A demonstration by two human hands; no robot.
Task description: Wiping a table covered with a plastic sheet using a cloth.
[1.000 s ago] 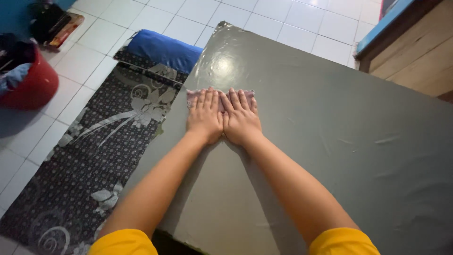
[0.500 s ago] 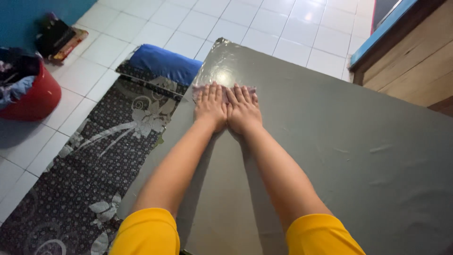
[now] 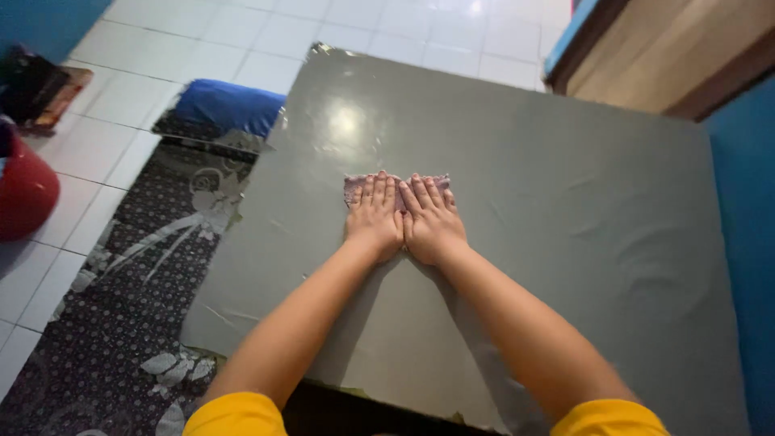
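Note:
My left hand (image 3: 374, 214) and my right hand (image 3: 433, 218) lie flat side by side, palms down, fingers together, pressing a small pinkish cloth (image 3: 355, 185) onto a grey table (image 3: 565, 242). The cloth shows only past the fingertips and at both sides; most of it is hidden under my hands. Both arms reach forward from yellow sleeves at the bottom of the view.
Left of the table lies a dark floral mat (image 3: 121, 307) on white floor tiles, with a blue pillow (image 3: 226, 105) at its far end. A red tub (image 3: 24, 190) stands at the far left. Wooden furniture (image 3: 670, 48) sits at the back right.
My hands and the cloth have slid from the table's left edge toward its middle and a little nearer to me. The camera view has shifted to the right.

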